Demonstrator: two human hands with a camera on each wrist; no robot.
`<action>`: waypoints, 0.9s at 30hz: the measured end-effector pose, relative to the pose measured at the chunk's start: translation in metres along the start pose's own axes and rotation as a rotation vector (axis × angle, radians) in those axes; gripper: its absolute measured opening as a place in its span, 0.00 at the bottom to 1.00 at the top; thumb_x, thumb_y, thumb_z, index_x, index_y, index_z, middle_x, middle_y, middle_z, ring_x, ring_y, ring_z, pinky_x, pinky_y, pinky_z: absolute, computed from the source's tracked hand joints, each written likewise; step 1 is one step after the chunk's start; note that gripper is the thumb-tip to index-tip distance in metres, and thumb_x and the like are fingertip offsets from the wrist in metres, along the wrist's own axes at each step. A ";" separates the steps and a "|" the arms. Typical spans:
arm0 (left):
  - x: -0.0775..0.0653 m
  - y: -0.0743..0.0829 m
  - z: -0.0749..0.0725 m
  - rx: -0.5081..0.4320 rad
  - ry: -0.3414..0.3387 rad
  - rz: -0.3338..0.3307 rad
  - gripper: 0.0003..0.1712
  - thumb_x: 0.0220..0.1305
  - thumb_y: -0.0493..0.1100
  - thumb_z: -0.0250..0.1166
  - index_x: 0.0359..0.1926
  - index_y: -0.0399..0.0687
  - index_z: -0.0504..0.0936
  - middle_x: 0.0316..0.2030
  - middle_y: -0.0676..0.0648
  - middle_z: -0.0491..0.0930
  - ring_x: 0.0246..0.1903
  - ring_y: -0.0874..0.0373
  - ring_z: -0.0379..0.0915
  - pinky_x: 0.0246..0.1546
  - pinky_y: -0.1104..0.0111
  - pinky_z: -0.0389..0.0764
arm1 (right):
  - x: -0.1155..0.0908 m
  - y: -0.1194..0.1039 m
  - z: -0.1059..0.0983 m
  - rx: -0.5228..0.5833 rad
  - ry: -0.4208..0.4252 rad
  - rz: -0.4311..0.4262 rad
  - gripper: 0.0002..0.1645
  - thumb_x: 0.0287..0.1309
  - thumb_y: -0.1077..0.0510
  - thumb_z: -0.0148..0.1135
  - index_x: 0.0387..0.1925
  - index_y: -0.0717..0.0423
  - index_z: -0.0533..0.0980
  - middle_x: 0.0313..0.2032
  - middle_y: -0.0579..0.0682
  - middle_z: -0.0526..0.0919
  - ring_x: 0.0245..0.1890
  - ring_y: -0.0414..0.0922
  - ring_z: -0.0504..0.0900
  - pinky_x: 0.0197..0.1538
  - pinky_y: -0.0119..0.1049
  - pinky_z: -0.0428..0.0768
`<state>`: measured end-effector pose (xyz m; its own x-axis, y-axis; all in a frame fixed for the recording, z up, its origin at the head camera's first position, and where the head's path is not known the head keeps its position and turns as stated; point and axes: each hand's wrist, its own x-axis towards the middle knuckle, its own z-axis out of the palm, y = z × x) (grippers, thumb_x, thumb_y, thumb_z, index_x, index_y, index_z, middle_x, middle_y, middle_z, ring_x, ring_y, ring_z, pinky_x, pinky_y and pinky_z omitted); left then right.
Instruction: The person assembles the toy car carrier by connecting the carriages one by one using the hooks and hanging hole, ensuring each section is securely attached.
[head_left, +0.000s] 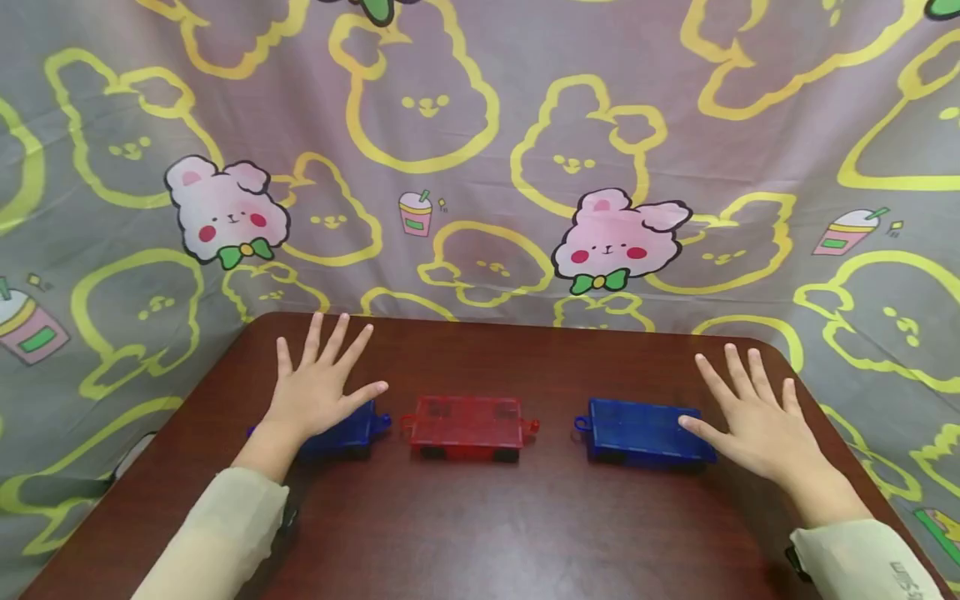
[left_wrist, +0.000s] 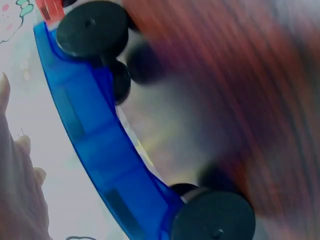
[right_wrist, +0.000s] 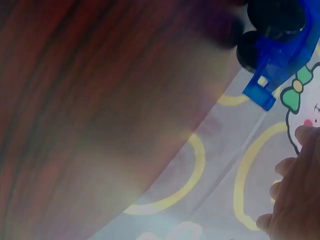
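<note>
In the head view my left hand is spread flat with straight fingers over the left blue toy cart, hiding part of it. The left wrist view shows that cart's blue side and black wheels, with the hand apart from it. A red see-through toy cart with a small loop at one end stands in the middle. My right hand, fingers also spread, is by the right end of another blue cart; its thumb overlaps that end in view. Neither hand holds anything.
The carts stand in a row on a dark brown table with rounded far corners. Behind and beside it hangs a grey curtain with yellow outlines and cartoon rabbits. Gaps separate the red cart from both blue ones, the wider one on the right.
</note>
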<state>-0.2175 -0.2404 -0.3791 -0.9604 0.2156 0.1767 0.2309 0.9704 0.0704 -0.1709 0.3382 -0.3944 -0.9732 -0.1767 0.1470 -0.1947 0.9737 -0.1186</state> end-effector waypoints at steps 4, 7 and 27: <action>-0.002 0.007 0.000 -0.005 0.007 0.031 0.52 0.61 0.81 0.45 0.79 0.73 0.36 0.80 0.48 0.32 0.77 0.46 0.10 0.65 0.29 0.19 | -0.002 -0.006 0.003 0.008 0.003 -0.024 0.58 0.62 0.27 0.53 0.79 0.38 0.33 0.78 0.58 0.25 0.76 0.58 0.16 0.66 0.76 0.22; -0.003 0.013 0.000 -0.006 0.010 0.048 0.52 0.61 0.81 0.45 0.79 0.73 0.36 0.80 0.48 0.33 0.77 0.46 0.11 0.66 0.30 0.18 | -0.003 -0.013 0.004 0.013 -0.010 -0.037 0.58 0.62 0.26 0.53 0.79 0.37 0.34 0.78 0.57 0.25 0.76 0.56 0.16 0.66 0.75 0.22; -0.010 0.052 0.006 -0.065 -0.067 0.212 0.51 0.61 0.77 0.53 0.79 0.73 0.42 0.80 0.53 0.35 0.79 0.47 0.19 0.71 0.32 0.30 | -0.001 -0.043 0.017 0.038 -0.074 -0.148 0.56 0.61 0.25 0.52 0.80 0.39 0.42 0.80 0.57 0.36 0.79 0.58 0.29 0.69 0.76 0.39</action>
<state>-0.1966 -0.1918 -0.3834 -0.8970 0.4228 0.1285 0.4361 0.8941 0.1021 -0.1637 0.2936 -0.4063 -0.9395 -0.3296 0.0931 -0.3401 0.9302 -0.1381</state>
